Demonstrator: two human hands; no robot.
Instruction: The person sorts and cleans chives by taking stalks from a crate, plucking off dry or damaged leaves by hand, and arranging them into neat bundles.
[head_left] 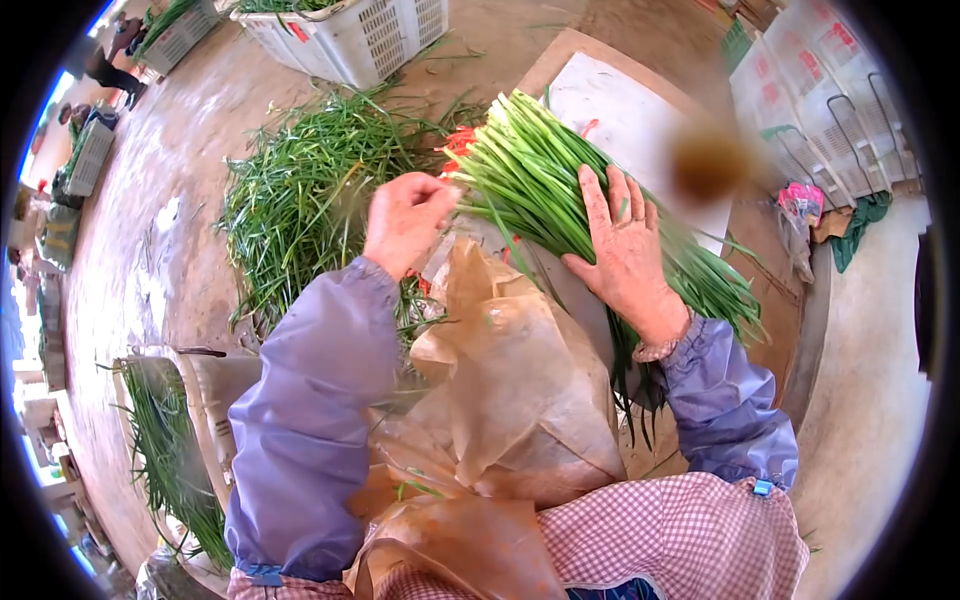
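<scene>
A thick bundle of green chives [540, 170] lies slantwise on a white board [610, 95], pale stem ends pointing to the upper left. My right hand [630, 255] rests flat on the bundle, fingers stretched out and thumb apart. Beside the stem ends, my left hand [405, 222] is closed in a pinch; what its fingertips hold, if anything, is too small to make out. Red ties [459, 142] lie by the stem ends, close to that hand. Left of it spreads a loose heap of chives [300, 190]. A brownish plastic sheet [520, 370] covers my lap.
A white crate [345, 45] with greens stands beyond the heap. More greens [175, 450] lie in a container at lower left. White crates [825, 95] are stacked at right, near a pink packet [801, 203]. People and crates appear far left. A brown blur obscures part of the board.
</scene>
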